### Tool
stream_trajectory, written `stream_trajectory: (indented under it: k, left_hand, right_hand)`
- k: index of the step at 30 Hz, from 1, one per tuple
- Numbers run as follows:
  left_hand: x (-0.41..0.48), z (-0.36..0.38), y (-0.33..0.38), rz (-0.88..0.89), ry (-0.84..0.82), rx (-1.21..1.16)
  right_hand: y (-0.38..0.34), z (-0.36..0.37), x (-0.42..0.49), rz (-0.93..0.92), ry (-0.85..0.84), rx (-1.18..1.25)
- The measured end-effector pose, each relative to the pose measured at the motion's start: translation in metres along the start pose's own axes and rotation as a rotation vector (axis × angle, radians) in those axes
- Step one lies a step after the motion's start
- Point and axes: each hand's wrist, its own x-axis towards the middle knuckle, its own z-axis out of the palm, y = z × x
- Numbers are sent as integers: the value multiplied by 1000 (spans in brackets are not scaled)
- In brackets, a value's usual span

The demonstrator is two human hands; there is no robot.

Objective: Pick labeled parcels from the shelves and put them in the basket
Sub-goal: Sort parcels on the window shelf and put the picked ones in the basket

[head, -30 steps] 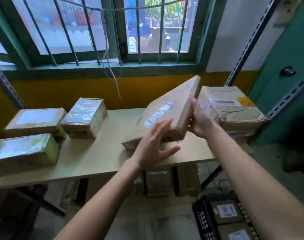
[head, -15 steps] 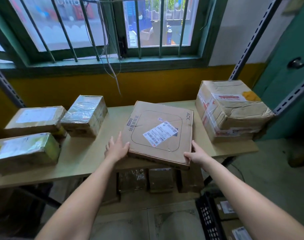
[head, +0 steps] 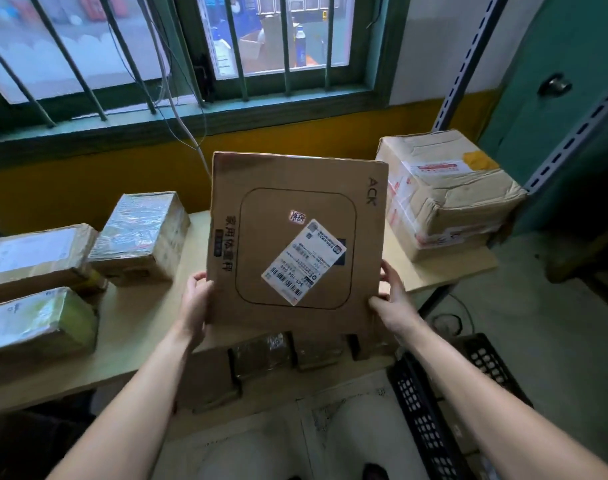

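Fingers [head: 387,271] of the left hand [head: 193,306] and right hand [head: 394,301] clamp the side edges of the flat carton [head: 295,209], their tips hidden behind it. Half a second ago it lay flat on the tabletop [head: 139,323]; now it is held raised above the front edge, facing the camera. The black basket [head: 420,410] is cut off lower right. Brown card, printed rounded square, "ACK", slanted white label [head: 304,261] with unreadable small print.

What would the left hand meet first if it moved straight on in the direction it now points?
The left hand grips the left edge of the cardboard box, so it would push against that box at once. Past the box, the shelf board probably comes next, though depth is unclear.
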Motion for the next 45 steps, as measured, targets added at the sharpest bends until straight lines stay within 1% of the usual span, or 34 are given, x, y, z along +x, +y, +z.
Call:
stream_trajectory:
  k: [2,4,6,7,11,14,17,19,23,25,27,30,32,34,37,39,41,43,45]
  left_hand:
    - [-4,7,9,54,-91,-23]
    - [-13,25,17,114,-186,-8]
    - [-28,48,19,180,-258,70]
    - [-38,61,17,217,-286,114]
    - [-83,111,-8,349,-452,302]
    - [-108,154,-29,385,-640,493]
    - [-128,212,-45,440,-741,771]
    - [-138,252,-62,404,-778,857]
    - [-160,324,-118,185,-804,885]
    - [-172,351,-150,84,-778,927]
    - [-180,372,-184,-9,-792,985]
    - [-184,404,-228,-59,-966,1110]
    - [-178,422,-256,-36,-1124,1210]
    - [-161,443,-289,-25,-1245,1313]
    - [-116,481,-346,-63,-1340,1439]
    - [-80,508,-383,-51,-1355,1476]
    - [-40,539,-418,-33,-1357,1484]
    - [5,571,-458,-46,-1391,1467]
    - [43,596,-497,-13,-1440,1467]
  right_hand:
    - [7,-3,-11,-2,112,50]
    - [19,-12,-28,53,246,158]
    - [39,-26,-53,134,377,246]
    - [53,-34,-68,172,425,250]
    - [116,-64,-132,295,523,134]
    - [146,-97,-157,339,588,220]
    - [169,-148,-174,356,652,244]
    - [184,-186,-187,380,650,237]
    - [215,-255,-213,388,684,172]
    - [232,-274,-230,430,675,142]
    - [253,-284,-247,483,659,140]
    - [289,-288,-257,584,668,169]
    - [313,-282,-256,724,687,204]
    - [340,-272,-246,878,701,249]
    - [385,-271,-205,1020,706,293]
    - [418,-279,-164,1108,709,337]
    - [458,-287,-118,1158,710,386]
    - [506,-295,-70,1129,685,365]
    - [554,-299,-28,1115,693,311]
